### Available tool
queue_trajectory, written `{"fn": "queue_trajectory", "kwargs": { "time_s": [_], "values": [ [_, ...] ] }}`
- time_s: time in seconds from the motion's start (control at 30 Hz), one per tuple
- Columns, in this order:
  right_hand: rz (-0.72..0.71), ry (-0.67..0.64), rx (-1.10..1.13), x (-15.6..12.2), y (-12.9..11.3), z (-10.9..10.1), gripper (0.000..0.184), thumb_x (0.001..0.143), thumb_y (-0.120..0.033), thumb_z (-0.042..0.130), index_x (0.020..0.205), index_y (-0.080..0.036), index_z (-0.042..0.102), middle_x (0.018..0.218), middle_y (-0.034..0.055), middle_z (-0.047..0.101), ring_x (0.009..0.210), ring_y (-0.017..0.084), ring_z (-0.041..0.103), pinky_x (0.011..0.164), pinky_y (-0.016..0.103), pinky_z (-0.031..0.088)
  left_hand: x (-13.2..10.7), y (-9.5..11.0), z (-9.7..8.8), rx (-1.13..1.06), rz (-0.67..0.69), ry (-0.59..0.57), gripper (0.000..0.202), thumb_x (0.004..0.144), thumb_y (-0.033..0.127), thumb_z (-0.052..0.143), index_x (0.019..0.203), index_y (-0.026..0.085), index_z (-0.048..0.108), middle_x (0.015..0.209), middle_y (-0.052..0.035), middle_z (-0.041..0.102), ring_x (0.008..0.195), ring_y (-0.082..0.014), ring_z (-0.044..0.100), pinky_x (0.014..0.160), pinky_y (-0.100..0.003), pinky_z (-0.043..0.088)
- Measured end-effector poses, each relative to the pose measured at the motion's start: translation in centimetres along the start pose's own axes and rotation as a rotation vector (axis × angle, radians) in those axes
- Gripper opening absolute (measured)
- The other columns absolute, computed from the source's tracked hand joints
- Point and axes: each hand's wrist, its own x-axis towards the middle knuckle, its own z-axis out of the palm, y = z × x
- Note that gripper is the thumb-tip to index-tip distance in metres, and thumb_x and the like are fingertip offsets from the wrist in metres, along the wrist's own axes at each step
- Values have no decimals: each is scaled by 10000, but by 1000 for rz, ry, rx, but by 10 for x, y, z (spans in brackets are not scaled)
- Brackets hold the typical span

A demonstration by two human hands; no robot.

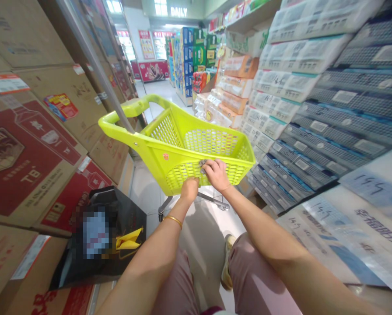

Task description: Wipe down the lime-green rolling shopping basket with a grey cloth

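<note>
A lime-green plastic shopping cart [179,144] stands in the aisle right in front of me, its basket holding nothing I can see. My left hand [189,189] is closed against the cart's near mesh wall, below the rim. My right hand [216,174] rests on the near rim beside it, fingers curled over the edge and over a small dark thing I cannot make out. A gold bangle [173,220] circles my left wrist.
Stacked cardboard cartons [35,144] wall the left side, with a black bag [100,236] on the floor by them. Packs of tissue [314,109] fill the right shelves. A grey pole [94,61] leans across the left. The tiled aisle runs ahead towards coloured displays [192,57].
</note>
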Motion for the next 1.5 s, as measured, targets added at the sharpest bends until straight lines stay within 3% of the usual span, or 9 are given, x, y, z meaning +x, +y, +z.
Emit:
{"fn": "queue_trajectory", "kwargs": {
  "time_s": [0.07, 0.13, 0.23, 0.33, 0.7, 1.07, 1.33, 1.4, 1.5],
  "values": [
    [-1, 23, 0, 0, -1, -1, 224, 919, -223, 455, 954, -264, 672, 1013, 28, 628, 967, 202, 398, 826, 323, 295, -3, 3, -8, -46, 9, 25, 271, 912, 131, 378, 897, 122, 649, 840, -100, 643, 817, -180, 602, 756, -274, 455],
    [7, 47, 16, -1, -1, -2, 213, 913, -218, 465, 945, -254, 672, 1001, 32, 625, 970, 202, 397, 829, 321, 299, -4, 7, -16, -116, 60, 136, 297, 940, 197, 361, 885, 142, 648, 825, -88, 635, 816, -177, 590, 763, -276, 452],
    [25, 73, 60, -1, -1, -2, 188, 900, -221, 489, 949, -243, 670, 989, 39, 620, 978, 202, 394, 836, 321, 305, -3, 15, -22, -165, 80, 321, 312, 941, 188, 350, 855, 134, 646, 825, -93, 622, 826, -180, 570, 785, -288, 449],
    [66, 75, 89, -1, -1, -2, 173, 888, -223, 508, 947, -242, 669, 994, 43, 613, 985, 206, 393, 849, 328, 307, 3, 23, -20, -207, 72, 386, 308, 927, 157, 360, 814, 134, 646, 805, -84, 614, 807, -180, 561, 792, -302, 450],
    [51, 71, 42, 0, 7, -5, 200, 905, -240, 480, 978, -257, 666, 1012, 38, 610, 1005, 201, 397, 873, 333, 307, 26, 41, -19, -206, -123, 246, 262, 899, 122, 404, 983, 112, 652, 945, -116, 657, 899, -209, 583, 849, -321, 449],
    [67, 5, -41, -19, 13, 16, 186, 891, -241, 506, 974, -276, 669, 1050, 45, 606, 999, 216, 380, 857, 343, 276, 30, 34, -15, -160, -67, 242, 304, 882, 59, 362, 997, 113, 638, 944, -111, 646, 908, -207, 576, 870, -319, 440],
    [-31, -269, 9, -47, 6, 18, 188, 896, -208, 497, 1006, -244, 647, 1110, 57, 604, 1013, 214, 386, 792, 327, 296, 23, 35, -24, -136, -58, 217, 306, 868, 87, 394, 1112, 119, 577, 988, -120, 625, 952, -221, 563, 873, -325, 438],
    [-32, -262, 16, -47, 7, 16, 194, 898, -210, 496, 1022, -243, 641, 1106, 62, 600, 1021, 215, 384, 804, 331, 297, 23, 35, -23, -138, -59, 225, 286, 871, 99, 396, 1079, 132, 589, 972, -112, 627, 944, -219, 563, 870, -322, 438],
    [-1, -131, 9, -34, 10, 11, 196, 902, -220, 483, 1006, -256, 646, 1079, 54, 599, 1020, 211, 381, 837, 336, 297, 23, 35, -22, -143, -51, 232, 281, 856, 81, 395, 1041, 127, 602, 957, -113, 627, 933, -218, 564, 867, -319, 440]
  ]
}}
